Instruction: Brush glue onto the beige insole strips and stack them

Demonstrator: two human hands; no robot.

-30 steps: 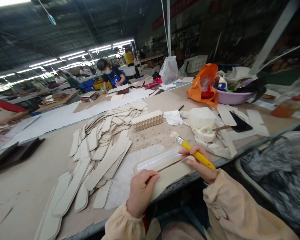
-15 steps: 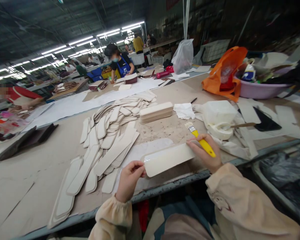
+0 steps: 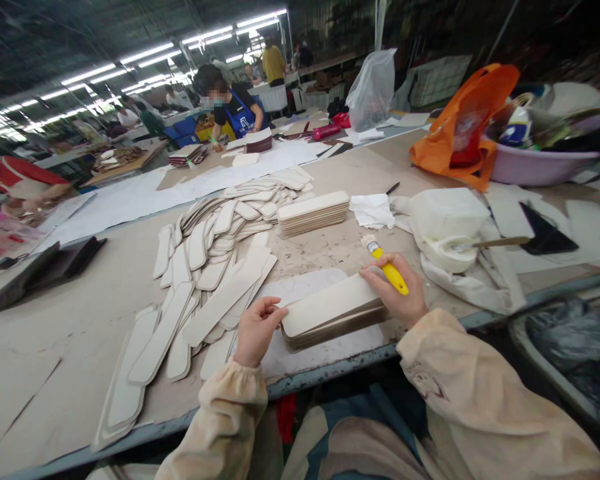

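Observation:
A long cream-white panel (image 3: 330, 303) with rounded corners lies over a stack of similar panels (image 3: 325, 332), its near right edge slightly raised from those below. At its left end, my left hand (image 3: 255, 330) pinches the corner between thumb and fingers. My right hand (image 3: 403, 293) grips a yellow-handled paintbrush (image 3: 393, 277), bristles pointing up and away, while its fingertips hold the panel's right end. White sheet paper (image 3: 310, 285) shows under the stack. Beyond it stands a second neat stack of panels (image 3: 314, 215).
Loose panels (image 3: 220, 280) are heaped to the left. On the right are a white tub of paste (image 3: 450, 233) with a stick (image 3: 503, 242), a crumpled cloth (image 3: 373, 211), an orange bag (image 3: 465, 127) and a purple basin (image 3: 540, 163). A co-worker (image 3: 235, 110) works across the table.
The panel, earlier held up tilted with a glossy strip along its far edge, is now down on the stack. Both hands have shifted slightly left and up in view with it.

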